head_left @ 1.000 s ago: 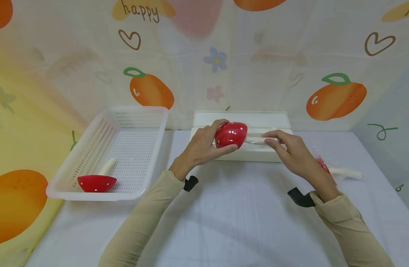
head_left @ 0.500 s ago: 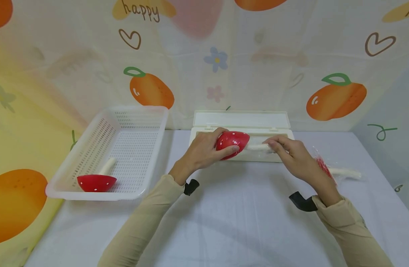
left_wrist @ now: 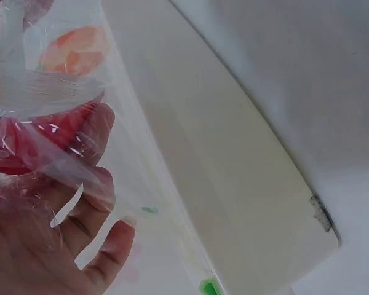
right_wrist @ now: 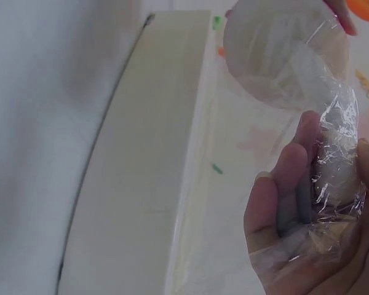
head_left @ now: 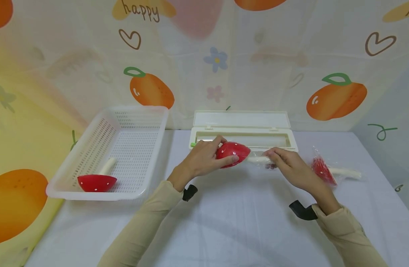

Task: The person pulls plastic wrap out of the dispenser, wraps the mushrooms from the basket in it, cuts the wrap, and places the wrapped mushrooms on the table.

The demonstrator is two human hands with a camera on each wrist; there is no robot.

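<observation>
Fingers of the left hand (head_left: 200, 159) curl round the film-wrapped mushroom's red cap (head_left: 233, 154), the right hand (head_left: 289, 167) pinching its white stem (head_left: 258, 160), both just before the wrap dispenser (head_left: 242, 134)

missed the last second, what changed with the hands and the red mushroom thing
Both hands drew the red mushroom toy toward the person, off the cream dispenser box and down to the table, film trailing from the box. The left hand holds the cap and the right hand the white stem, as before. The basket with its mushroom and the wrapped one at right stayed put.
</observation>
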